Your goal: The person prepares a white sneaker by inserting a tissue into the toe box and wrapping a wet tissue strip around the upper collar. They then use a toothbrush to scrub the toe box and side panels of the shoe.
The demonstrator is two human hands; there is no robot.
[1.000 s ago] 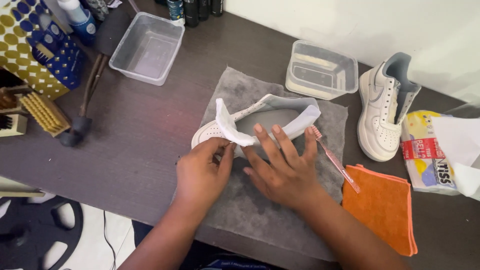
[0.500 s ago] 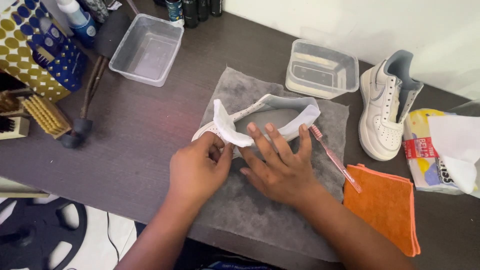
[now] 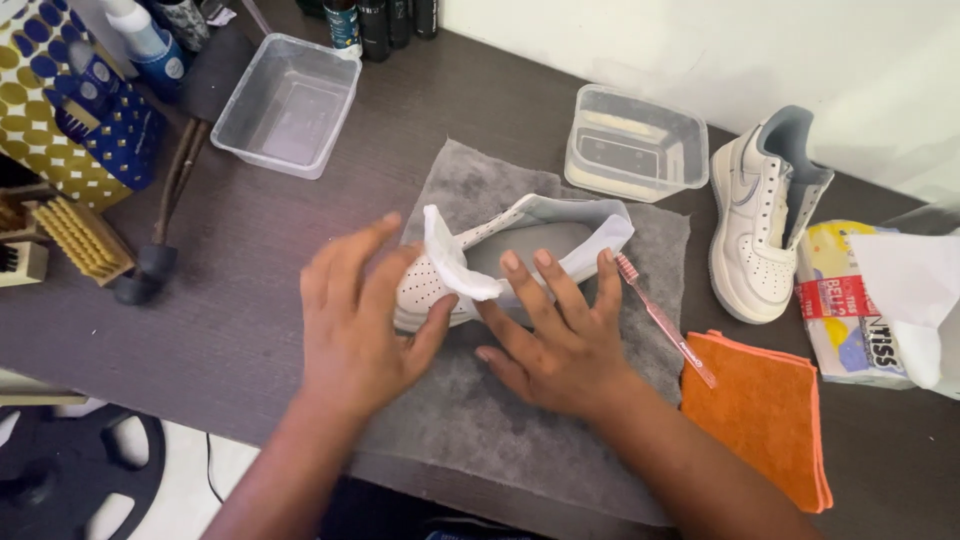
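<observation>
A white sneaker (image 3: 545, 240) lies on its side on a grey towel (image 3: 480, 420), with a crumpled white tissue (image 3: 445, 262) draped over its front part. My left hand (image 3: 355, 320) hovers over the sneaker's perforated toe, fingers spread and holding nothing, the thumb close under the tissue. My right hand (image 3: 555, 335) lies flat with fingers apart, fingertips pressing on the sneaker's side and heel.
A pink toothbrush (image 3: 665, 325) lies by an orange cloth (image 3: 760, 415). The second sneaker (image 3: 755, 230) stands upright at right beside a tissue pack (image 3: 860, 310). Two clear tubs (image 3: 285, 100) (image 3: 635, 140) sit behind. Wooden brushes (image 3: 75, 235) and a patterned box (image 3: 60, 110) are at left.
My left hand let go of the tissue and opened, lifting and spreading over the toe. The right hand stays pressed on the sneaker.
</observation>
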